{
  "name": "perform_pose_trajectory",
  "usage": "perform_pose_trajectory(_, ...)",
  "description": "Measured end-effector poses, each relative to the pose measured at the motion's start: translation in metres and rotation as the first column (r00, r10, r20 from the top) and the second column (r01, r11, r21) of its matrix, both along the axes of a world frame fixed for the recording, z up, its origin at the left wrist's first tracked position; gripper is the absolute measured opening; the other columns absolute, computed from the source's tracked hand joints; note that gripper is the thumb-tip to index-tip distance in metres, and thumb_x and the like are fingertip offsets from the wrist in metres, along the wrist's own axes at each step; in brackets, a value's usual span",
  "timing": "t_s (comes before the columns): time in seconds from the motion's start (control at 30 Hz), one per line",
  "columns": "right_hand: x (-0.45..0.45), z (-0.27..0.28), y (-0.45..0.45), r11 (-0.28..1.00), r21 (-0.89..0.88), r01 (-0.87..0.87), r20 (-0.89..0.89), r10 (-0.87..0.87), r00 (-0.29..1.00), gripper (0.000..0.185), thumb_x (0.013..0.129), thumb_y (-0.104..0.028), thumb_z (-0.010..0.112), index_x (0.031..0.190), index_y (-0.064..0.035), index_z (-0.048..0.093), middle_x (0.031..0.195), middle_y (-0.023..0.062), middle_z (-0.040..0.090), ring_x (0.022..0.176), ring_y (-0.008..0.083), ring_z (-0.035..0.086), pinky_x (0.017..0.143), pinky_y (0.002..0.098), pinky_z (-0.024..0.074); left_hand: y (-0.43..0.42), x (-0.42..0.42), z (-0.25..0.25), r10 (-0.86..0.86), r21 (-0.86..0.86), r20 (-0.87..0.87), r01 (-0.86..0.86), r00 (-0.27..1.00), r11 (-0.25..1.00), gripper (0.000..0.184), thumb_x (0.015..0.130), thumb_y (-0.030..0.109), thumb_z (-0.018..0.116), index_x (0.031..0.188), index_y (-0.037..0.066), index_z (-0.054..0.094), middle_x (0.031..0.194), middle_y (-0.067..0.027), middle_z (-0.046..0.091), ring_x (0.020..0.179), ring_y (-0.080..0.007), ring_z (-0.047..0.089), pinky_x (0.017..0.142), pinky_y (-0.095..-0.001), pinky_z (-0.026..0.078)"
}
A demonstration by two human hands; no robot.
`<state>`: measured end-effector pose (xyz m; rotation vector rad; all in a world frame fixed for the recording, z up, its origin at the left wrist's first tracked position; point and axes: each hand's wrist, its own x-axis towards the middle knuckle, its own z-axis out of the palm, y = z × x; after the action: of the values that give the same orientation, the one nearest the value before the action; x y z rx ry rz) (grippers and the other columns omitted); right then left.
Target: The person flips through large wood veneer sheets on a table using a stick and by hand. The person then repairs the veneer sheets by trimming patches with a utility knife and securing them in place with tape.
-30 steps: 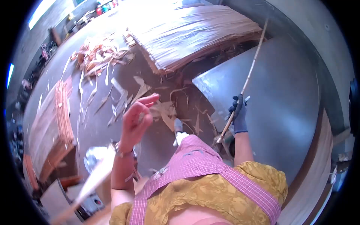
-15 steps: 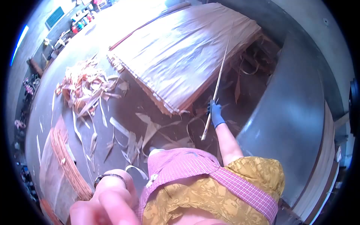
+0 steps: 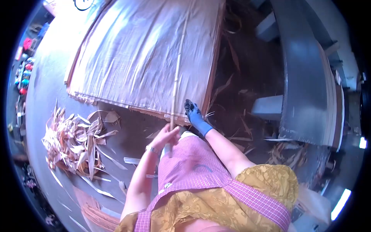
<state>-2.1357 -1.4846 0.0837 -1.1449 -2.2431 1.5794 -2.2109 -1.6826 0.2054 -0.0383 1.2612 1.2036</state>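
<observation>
A long thin stick (image 3: pixel 177 71) points away from me over a large stack of thin wood sheets (image 3: pixel 135 54). Its near end is at my bare left hand (image 3: pixel 168 136), whose fingers are wrapped round it near the front edge of the stack. Just to the right, my right hand (image 3: pixel 193 112), in a blue and black glove, rests at the near right corner of the stack, beside the stick and apart from it. Its fingers look bunched together, and nothing shows clearly in them.
A pile of curled wood strips (image 3: pixel 77 145) lies on the floor at left. Near the bottom left is a smaller bundle of sheets (image 3: pixel 96 212). A dark flat panel (image 3: pixel 303 77) on pale blocks (image 3: pixel 268 107) stands at right. Loose scraps lie around.
The view has turned toward the stack, now straight ahead. My left hand has come up from the lower left and taken hold of the stick. My right hand has let go of it.
</observation>
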Motion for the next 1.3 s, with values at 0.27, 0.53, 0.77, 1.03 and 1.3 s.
perform_pose_trajectory(0.27, -0.061, -0.194, 0.052, 0.877, 0.47, 0.1, 0.556, -0.382, 0.738, 0.091, 0.086, -0.054, 0.06, 0.142, 0.009, 0.026, 0.132, 0.0352, 0.039, 0.116, 0.0463, 0.05, 0.094, 0.0473, 0.0458, -0.076, -0.083, -0.137, -0.069, -0.402, -0.22, -0.026, 0.973, 0.915, 0.026, 0.088, 0.029, 0.068, 0.094, 0.005, 0.062, 0.062, 0.0016, 0.055, 0.045, -0.0055, 0.047, 0.038, -0.0232, 0.036)
perform_pose_trajectory(0.53, -0.127, -0.158, 0.023, 0.922, 0.361, 0.142, 0.521, -0.325, 0.789, 0.068, 0.09, -0.028, 0.057, 0.147, -0.0062, 0.025, 0.113, 0.027, 0.057, 0.095, 0.0426, 0.061, 0.08, 0.0504, 0.05, -0.115, -0.149, -0.16, -0.128, -0.476, -0.594, -0.219, 0.794, 0.851, 0.028, 0.083, 0.022, 0.068, 0.071, 0.0, 0.055, 0.053, -0.0023, 0.048, 0.051, -0.0085, 0.043, 0.048, -0.0298, 0.038)
perform_pose_trajectory(0.77, -0.26, -0.11, -0.022, 0.996, -0.085, 0.038, 0.137, -0.026, 0.99, 0.071, 0.088, -0.023, 0.064, 0.149, -0.0196, 0.03, 0.08, 0.01, 0.066, 0.073, 0.0214, 0.066, 0.071, 0.0336, 0.0518, -0.098, -0.252, -0.199, -0.447, -0.503, -0.681, 0.072, 0.581, 0.861, 0.038, 0.079, 0.037, 0.07, 0.09, 0.006, 0.049, 0.067, -0.0098, 0.063, 0.062, -0.0315, 0.064, 0.057, -0.042, 0.049)
perform_pose_trajectory(1.03, -0.444, -0.125, -0.059, 0.812, -0.415, -0.41, -0.143, 0.387, 0.911, 0.069, 0.084, -0.019, 0.066, 0.145, -0.0049, 0.036, 0.144, 0.0127, 0.046, 0.127, 0.0209, 0.05, 0.107, 0.031, 0.0375, -0.118, -0.306, -0.29, -0.636, -0.508, -0.562, 0.387, 0.528, 0.77, 0.078, 0.069, 0.032, 0.08, 0.12, 0.001, 0.029, 0.088, -0.0223, 0.066, 0.082, -0.0388, 0.066, 0.073, -0.045, 0.054)
perform_pose_trajectory(1.3, -0.464, -0.147, -0.092, 0.849, -0.217, -0.481, 0.419, 0.527, 0.74, 0.062, 0.083, -0.029, 0.068, 0.134, -0.001, 0.048, 0.123, 0.0191, 0.061, 0.114, 0.0263, 0.06, 0.095, 0.0328, 0.0464, -0.121, -0.281, -0.262, -0.188, -0.357, -0.38, 0.044, 0.906, 0.933, 0.051, 0.078, 0.044, 0.072, 0.097, -0.002, 0.06, 0.075, -0.0125, 0.064, 0.072, -0.0233, 0.063, 0.07, -0.0363, 0.05)
